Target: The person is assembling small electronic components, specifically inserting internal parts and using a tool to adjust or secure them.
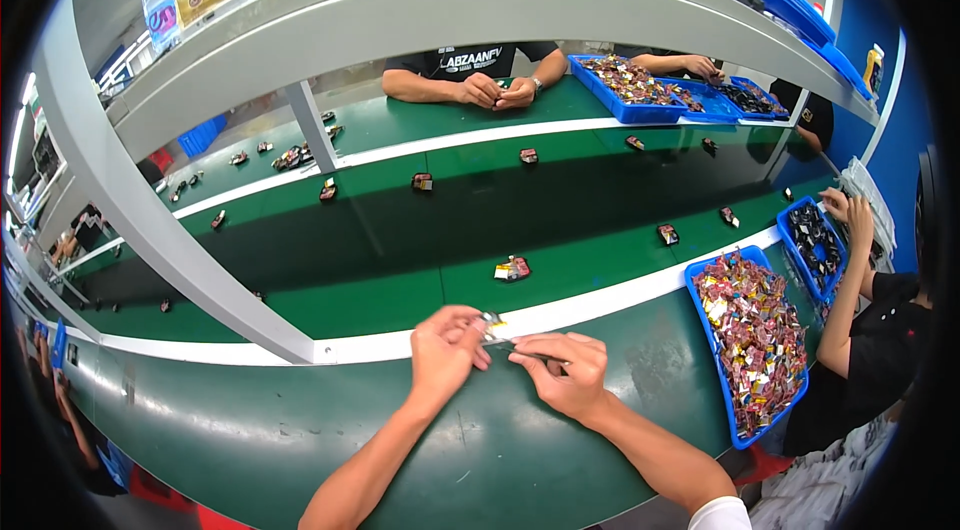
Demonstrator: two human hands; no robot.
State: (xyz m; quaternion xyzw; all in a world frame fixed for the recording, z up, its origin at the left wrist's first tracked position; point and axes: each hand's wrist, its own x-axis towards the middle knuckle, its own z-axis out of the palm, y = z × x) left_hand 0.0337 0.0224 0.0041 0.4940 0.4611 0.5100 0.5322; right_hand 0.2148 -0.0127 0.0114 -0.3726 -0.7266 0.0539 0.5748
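My left hand (pixel 446 358) is closed, its fingers pinching a small electronic part (pixel 492 324) with yellow and white on it. The part is held above the near edge of the line, and the fingers hide some of it. Held in my right hand (pixel 572 372) is a thin dark tool (pixel 524 355) that looks like tweezers. Its tip points left toward the part; whether they touch I cannot tell. Just beyond my hands, a small assembly (pixel 512 269) with red, black and white-yellow pieces lies on the green conveyor belt (pixel 440 275).
To my right a blue tray (pixel 724 370) is heaped with small wired parts. Behind it, another blue tray (pixel 838 275) holds black pieces near a co-worker's arms (pixel 846 320). Across the belt, a person's hands (pixel 498 92) work beside more blue trays. A grey post (pixel 180 200) slants down at left.
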